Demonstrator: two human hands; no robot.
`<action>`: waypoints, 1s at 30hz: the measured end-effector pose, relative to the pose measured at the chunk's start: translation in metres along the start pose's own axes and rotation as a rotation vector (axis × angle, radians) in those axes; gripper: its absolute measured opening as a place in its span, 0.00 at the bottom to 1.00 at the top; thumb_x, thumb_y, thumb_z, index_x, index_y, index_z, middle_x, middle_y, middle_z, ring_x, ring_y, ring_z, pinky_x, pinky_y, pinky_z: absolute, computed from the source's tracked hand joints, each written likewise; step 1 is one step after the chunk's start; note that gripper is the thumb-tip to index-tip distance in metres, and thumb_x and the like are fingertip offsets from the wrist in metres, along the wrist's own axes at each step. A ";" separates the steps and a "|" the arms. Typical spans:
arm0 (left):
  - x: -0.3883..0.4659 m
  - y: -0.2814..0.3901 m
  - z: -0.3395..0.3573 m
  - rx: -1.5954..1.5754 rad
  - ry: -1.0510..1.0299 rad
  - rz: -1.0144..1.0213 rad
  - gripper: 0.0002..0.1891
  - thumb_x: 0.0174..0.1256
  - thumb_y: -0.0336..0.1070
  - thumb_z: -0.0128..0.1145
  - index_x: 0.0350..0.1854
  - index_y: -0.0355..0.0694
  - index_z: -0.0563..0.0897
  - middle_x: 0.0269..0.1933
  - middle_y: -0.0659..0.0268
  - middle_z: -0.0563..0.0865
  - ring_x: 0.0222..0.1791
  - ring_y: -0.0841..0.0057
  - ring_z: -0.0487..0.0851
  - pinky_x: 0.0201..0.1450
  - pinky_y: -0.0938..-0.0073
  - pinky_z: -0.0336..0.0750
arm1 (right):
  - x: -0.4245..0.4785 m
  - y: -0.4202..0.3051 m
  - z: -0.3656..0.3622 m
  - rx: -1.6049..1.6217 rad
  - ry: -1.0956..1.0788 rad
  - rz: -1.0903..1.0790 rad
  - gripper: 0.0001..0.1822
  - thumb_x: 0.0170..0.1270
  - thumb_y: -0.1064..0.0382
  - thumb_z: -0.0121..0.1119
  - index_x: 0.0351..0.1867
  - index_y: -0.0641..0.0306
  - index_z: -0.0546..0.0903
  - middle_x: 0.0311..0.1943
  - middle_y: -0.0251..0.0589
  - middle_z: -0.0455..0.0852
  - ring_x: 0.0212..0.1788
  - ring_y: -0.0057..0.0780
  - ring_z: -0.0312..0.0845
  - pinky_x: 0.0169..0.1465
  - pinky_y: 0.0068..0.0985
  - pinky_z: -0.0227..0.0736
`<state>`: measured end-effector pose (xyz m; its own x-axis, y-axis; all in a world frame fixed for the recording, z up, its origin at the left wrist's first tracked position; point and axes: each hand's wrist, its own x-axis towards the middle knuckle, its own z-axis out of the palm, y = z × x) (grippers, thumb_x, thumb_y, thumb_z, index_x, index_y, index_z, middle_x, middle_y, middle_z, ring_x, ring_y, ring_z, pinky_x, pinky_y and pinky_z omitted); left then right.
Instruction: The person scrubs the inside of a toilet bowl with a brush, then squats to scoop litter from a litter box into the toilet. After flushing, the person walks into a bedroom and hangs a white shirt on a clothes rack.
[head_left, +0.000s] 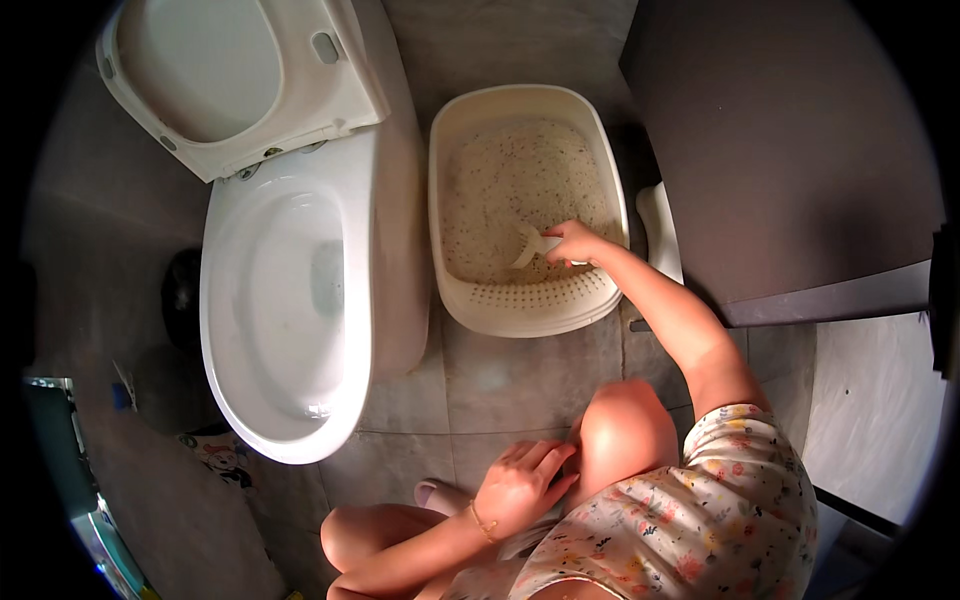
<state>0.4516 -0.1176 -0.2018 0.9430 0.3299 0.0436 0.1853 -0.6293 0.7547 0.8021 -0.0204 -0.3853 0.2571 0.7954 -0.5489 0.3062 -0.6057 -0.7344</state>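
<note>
My right hand is closed around the handle of a pale litter scoop. The scoop's head rests at the surface of speckled cat litter, towards the near right part of an off-white litter box. Part of the handle is hidden by my fingers. Away from the box, my left hand lies against the inner side of my bent knee, fingers loosely curved, with nothing visible in it.
A white toilet with its lid and seat raised stands just left of the box. On the right is a dark cabinet panel, with a white curved object beside it. Grey floor tiles lie below.
</note>
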 end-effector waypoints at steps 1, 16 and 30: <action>0.001 0.001 0.001 -0.004 0.001 0.000 0.17 0.49 0.33 0.67 0.42 0.39 0.80 0.41 0.64 0.84 0.39 0.66 0.83 0.45 0.68 0.78 | 0.000 -0.001 0.003 -0.019 0.012 0.003 0.30 0.40 0.68 0.67 0.52 0.67 0.81 0.35 0.44 0.87 0.25 0.28 0.81 0.30 0.26 0.76; -0.004 -0.005 0.000 -0.027 -0.003 -0.034 0.19 0.48 0.34 0.68 0.43 0.38 0.79 0.42 0.63 0.85 0.39 0.65 0.84 0.45 0.68 0.79 | -0.015 -0.048 -0.026 -0.522 0.021 0.200 0.17 0.43 0.58 0.69 0.32 0.69 0.85 0.28 0.47 0.86 0.30 0.36 0.84 0.38 0.32 0.76; -0.013 -0.010 -0.006 -0.005 -0.020 -0.017 0.19 0.50 0.35 0.68 0.45 0.37 0.79 0.42 0.63 0.84 0.39 0.64 0.83 0.45 0.67 0.78 | -0.031 -0.088 0.001 -1.150 -0.016 0.138 0.11 0.53 0.64 0.64 0.38 0.62 0.85 0.38 0.43 0.88 0.42 0.38 0.85 0.44 0.31 0.79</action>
<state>0.4359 -0.1116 -0.2064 0.9450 0.3265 0.0179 0.2000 -0.6206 0.7582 0.7667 0.0085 -0.3043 0.3444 0.7164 -0.6068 0.9313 -0.3423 0.1246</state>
